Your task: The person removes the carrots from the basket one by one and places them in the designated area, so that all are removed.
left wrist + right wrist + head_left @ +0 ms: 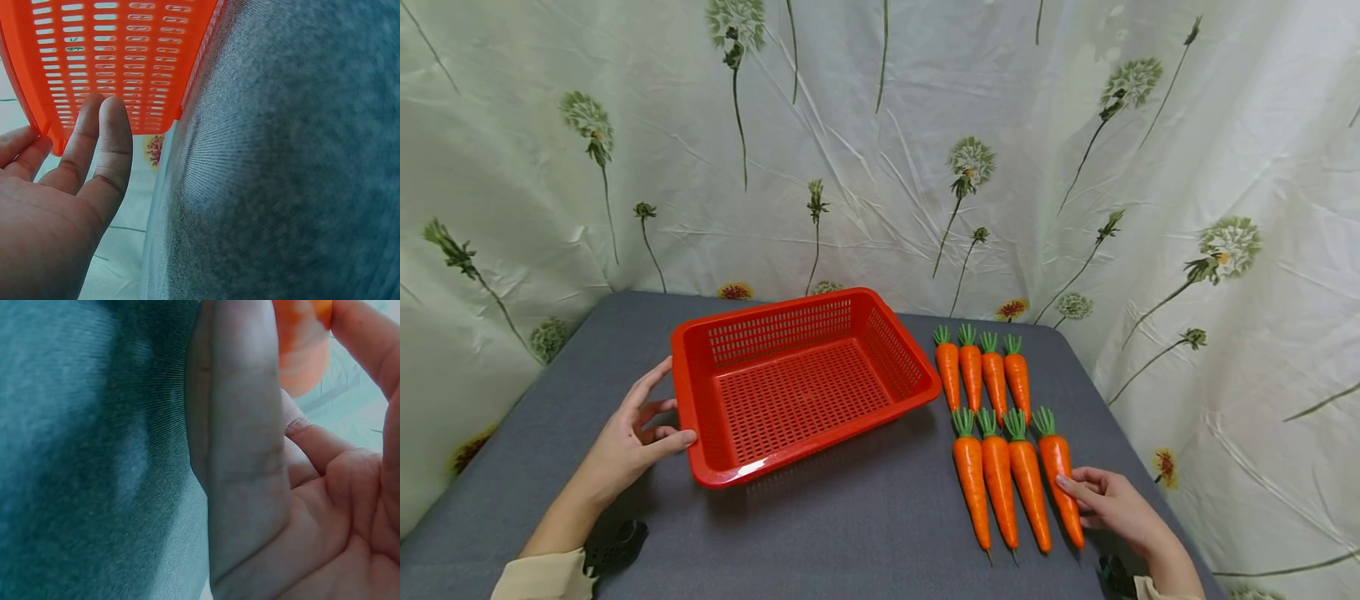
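Observation:
A red plastic basket (805,392) with slotted walls and floor stands on the left half of the table. My left hand (628,429) holds its left end, thumb on the rim and fingers against the outer side; in the left wrist view two fingers (115,144) lie by the slotted wall. Right of the basket, several orange carrots with green tops lie in a back row (972,375) and a front row (998,483). At the front row's right end, my right hand (1112,504) pinches a carrot (1058,467) between thumb and fingers.
Grey cloth covers the table (820,533). Behind and at both sides hangs a pale curtain (850,150) printed with dandelions. Dark wrist devices sit by the left wrist (613,546) and the right wrist (1116,575).

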{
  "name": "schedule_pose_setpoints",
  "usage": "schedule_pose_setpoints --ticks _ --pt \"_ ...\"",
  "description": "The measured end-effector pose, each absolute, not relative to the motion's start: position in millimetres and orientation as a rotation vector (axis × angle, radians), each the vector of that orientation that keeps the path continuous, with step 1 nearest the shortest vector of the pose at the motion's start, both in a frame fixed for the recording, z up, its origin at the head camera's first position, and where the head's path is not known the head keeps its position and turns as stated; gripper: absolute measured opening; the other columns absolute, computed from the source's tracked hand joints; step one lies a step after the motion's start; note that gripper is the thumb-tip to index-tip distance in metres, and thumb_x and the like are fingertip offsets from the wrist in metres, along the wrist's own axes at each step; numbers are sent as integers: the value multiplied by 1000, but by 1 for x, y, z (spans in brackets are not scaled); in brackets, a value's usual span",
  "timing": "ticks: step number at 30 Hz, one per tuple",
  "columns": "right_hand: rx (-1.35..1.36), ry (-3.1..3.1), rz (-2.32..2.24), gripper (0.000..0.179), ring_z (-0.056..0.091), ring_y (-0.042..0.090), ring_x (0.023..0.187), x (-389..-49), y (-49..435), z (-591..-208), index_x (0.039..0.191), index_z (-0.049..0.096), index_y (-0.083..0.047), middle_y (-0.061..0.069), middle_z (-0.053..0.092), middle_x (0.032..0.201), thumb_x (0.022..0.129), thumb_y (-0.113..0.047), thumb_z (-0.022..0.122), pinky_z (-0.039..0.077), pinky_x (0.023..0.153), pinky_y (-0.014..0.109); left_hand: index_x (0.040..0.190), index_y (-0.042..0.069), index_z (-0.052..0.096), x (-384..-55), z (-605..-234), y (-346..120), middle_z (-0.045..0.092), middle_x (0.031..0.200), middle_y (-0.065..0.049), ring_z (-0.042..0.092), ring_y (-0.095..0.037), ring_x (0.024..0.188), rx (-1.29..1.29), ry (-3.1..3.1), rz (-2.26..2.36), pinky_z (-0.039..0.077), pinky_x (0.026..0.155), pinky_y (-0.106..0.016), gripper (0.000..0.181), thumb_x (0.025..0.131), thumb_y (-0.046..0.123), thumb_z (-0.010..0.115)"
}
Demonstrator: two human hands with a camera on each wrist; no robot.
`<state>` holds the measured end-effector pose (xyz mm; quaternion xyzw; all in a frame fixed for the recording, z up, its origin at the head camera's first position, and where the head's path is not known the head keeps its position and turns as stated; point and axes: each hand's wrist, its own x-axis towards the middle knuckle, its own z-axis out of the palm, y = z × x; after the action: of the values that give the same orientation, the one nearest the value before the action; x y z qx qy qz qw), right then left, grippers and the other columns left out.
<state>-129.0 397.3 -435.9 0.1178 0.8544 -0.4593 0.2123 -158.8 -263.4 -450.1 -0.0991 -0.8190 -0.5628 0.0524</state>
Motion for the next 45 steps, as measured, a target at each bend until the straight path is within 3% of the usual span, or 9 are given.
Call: schedule_pose_setpoints --ticks 29,45 --pt "415 2364 -1219 62 66 16 83 -121 391 -442 127 53 6 4 67 91 95 -46 66 59 73 35 162 29 15 -159 -454 -263 24 157 5 50 0 110 -305 -2464 -1679 55 73 -22 98 88 7 75" --pt "430 2410 -1126 80 70 20 93 -126 386 -436 143 36 13 13 69 105 98 -48 59 59 77 41 162 29 15 -158 -452 -263 24 158 4 50 1 110 -288 -2487 -1648 56 73 -22 97 88 10 75"
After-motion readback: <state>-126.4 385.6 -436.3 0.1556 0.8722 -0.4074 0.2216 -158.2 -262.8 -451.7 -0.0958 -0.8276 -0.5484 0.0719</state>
